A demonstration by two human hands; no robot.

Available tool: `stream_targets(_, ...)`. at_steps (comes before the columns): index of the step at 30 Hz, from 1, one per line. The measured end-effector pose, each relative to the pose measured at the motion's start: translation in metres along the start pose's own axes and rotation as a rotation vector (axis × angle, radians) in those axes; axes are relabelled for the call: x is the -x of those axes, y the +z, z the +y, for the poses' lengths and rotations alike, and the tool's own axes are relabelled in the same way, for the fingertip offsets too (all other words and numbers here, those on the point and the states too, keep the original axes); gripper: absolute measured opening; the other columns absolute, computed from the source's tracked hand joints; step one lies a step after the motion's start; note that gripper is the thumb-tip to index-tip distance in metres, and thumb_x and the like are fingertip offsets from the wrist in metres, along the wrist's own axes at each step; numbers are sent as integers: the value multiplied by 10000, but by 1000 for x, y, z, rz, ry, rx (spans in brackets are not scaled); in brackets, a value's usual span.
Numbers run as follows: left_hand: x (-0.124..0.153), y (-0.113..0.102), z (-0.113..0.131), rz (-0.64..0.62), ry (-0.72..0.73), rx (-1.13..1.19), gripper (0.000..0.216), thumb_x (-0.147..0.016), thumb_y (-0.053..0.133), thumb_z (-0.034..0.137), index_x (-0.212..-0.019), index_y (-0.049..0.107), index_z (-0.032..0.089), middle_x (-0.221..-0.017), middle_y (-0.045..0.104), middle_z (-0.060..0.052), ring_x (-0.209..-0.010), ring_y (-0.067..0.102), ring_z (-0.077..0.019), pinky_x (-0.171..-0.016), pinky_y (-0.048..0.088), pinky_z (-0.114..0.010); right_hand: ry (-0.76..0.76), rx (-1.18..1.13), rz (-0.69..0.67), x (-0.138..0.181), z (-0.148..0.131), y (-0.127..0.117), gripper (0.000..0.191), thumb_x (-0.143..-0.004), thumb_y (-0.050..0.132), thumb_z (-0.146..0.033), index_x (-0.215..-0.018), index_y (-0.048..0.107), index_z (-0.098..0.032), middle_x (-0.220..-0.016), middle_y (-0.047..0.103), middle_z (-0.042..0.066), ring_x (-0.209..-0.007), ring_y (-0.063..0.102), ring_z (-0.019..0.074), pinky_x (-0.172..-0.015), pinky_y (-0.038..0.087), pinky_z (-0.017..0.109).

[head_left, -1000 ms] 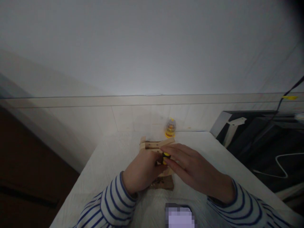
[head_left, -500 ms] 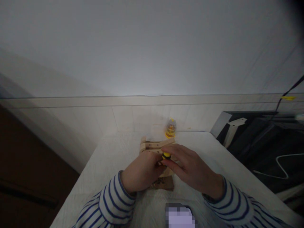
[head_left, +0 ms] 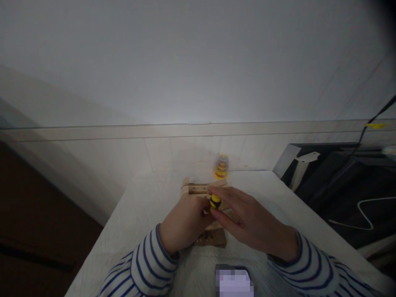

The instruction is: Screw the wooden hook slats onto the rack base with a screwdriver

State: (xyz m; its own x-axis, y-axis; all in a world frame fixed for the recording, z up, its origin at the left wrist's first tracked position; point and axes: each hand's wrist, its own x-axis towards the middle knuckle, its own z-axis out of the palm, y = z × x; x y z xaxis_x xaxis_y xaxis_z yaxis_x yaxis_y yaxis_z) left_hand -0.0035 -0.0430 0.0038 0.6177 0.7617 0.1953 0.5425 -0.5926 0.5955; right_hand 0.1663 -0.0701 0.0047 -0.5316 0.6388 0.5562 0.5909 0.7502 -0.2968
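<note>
A screwdriver with a yellow and black handle (head_left: pixel 215 201) points its handle end up at me, between my two hands. My right hand (head_left: pixel 249 216) has its thumb and fingers on either side of that handle. My left hand (head_left: pixel 187 220) is closed just left of it, by the lower part of the screwdriver; its fingertips are hidden, so I cannot make out what they grip. Under both hands lies a pale wooden assembly (head_left: pixel 198 189) of slats with holes, partly covered. A brown piece (head_left: pixel 216 238) with small dark bits, probably screws, lies at its near side.
A clear dome-shaped container with a yellow base (head_left: pixel 221 168) stands at the back by the wall. A phone-like object (head_left: pixel 234 282), blurred out, lies at the near edge. Dark panels and a white cable (head_left: pixel 366 210) are right of the white-covered table (head_left: pixel 148 194).
The right hand's fingers have shifted slightly on the screwdriver handle, which now tilts a little differently and shows more of its end. The left hand has stayed nearly in place.
</note>
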Motion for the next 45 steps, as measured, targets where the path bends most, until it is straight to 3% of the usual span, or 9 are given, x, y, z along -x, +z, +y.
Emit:
stream_targets(5, 1, 1, 0, -10, 31, 55, 143, -792, 564, 123, -893, 656, 165, -900, 691, -32, -787, 628, -161, -691, 453, -250, -25, 18, -41, 0, -1, -3, 325, -892, 431, -144, -1216, 447, -167, -1125, 598, 96, -1062, 530, 194, -898, 466, 393)
stream_targets(13, 1, -2, 2, -56, 9, -17, 117, -792, 547, 107, -829, 649, 151, -858, 693, -41, -768, 632, -176, -672, 455, -264, -15, 68, -17, 0, 1, -1, 247, -901, 457, -179, -1147, 481, -175, -1045, 625, 74, -969, 560, 192, -832, 487, 387)
stream_targets(22, 0, -1, 3, -95, 9, 5, 197, -786, 494, 85, -899, 642, 148, -860, 684, -45, -757, 625, -169, -674, 462, -264, -22, 49, 62, 0, 4, 3, 204, -890, 503, -230, -1087, 504, -178, -987, 640, 63, -926, 579, 182, -804, 494, 362)
stream_targets(29, -1, -2, 6, -67, 8, 12, 206, -758, 484, 63, -863, 641, 147, -837, 682, -35, -722, 616, -151, -627, 441, -238, -10, 34, 57, -1, 3, 3, 179, -892, 494, -231, -1068, 506, -200, -975, 645, 56, -916, 590, 188, -796, 499, 373)
stream_targets(33, 0, -3, 6, -51, -28, 4, 122, -767, 528, 123, -760, 646, 152, -704, 663, -9, -598, 573, -128, -559, 400, -225, -6, 38, 54, 0, 4, 3, 195, -890, 497, -228, -1084, 500, -205, -985, 644, 58, -926, 591, 190, -797, 500, 378)
stream_targets(45, 1, 0, 0, -17, -25, 25, 102, -784, 546, 140, -774, 646, 154, -738, 671, -8, -631, 590, -130, -575, 404, -224, -15, 14, -14, -1, -2, -8, 392, -896, 450, -186, -1283, 387, -195, -1144, 594, 91, -1069, 538, 197, -892, 477, 404)
